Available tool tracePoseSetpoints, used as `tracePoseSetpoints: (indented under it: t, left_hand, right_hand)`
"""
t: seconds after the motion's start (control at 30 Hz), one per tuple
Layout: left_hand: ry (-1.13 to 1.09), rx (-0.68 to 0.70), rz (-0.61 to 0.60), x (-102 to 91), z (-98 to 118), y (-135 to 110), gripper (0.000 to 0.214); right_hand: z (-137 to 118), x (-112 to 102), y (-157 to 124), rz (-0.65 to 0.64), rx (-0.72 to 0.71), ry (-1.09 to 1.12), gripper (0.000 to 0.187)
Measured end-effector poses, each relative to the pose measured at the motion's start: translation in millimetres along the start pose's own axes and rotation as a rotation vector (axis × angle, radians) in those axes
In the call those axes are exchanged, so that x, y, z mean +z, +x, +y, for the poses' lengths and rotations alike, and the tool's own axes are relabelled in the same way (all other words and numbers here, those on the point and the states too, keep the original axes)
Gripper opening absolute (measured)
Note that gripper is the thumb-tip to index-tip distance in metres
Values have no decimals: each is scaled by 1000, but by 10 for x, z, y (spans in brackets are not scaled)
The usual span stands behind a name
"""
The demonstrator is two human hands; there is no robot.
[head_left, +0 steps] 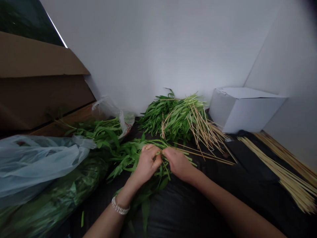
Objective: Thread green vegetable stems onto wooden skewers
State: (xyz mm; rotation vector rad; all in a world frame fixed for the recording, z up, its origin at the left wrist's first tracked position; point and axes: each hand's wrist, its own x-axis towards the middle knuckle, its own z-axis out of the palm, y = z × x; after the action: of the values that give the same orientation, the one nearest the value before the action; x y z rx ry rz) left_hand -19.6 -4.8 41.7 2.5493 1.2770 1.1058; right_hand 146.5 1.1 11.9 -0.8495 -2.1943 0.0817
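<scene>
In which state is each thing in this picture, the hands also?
Left hand, closed on green stems
Right hand, closed on stems
White box, lid down
Clear bag, open, greens sticking out
Bluish bag, crumpled
Leafy pile, heaped
Pale sticks, loose
Cardboard box, cannot tell if shut

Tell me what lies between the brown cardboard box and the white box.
The head view shows a clear plastic bag, then a heap of leafy greens with thin sticks, between the cardboard box and white box.

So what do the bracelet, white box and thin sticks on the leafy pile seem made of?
Bracelet: rounded white beads, perhaps plastic or pearl, slightly shiny. White box: probably matte cardboard, given its folds. Thin sticks: likely bare bamboo or wood; straight, tan, dull.
</scene>
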Motion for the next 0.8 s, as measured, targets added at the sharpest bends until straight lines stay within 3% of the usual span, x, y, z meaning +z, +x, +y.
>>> tracePoseSetpoints:
  t: [0.13,0.23,0.4,0.47,0.53,0.6,0.7,0.8]
  left_hand:
    - [-374,-202,114,-66,-54,33,29]
    - [-536,-266,322,-196,-157,69,24]
    - [-525,-193,690,-620,-258,126,22]
    - [-429,-142,729,-797,-196,141,22]
    - [-287,-156,628,-898,-76,140,24]
    - [-105,-168,398,-865,66,101,25]
    - [73,-119,-7,-548,233,-73,25]
    - [198,-114,-324,-113,312,-353,29]
  right_hand:
    - [-51,-26,16,67,48,210,20]
    - [5,-47,18,64,89,258,20]
    - [130,-76,27,45,132,301,23]
    - [149,-105,37,58,161,293,24]
    - [161,-149,49,68,220,305,26]
    - [177,-198,62,71,305,357,27]
    - [207,-261,83,27,421,510,29]
    - [240,-304,106,-25,488,697,31]
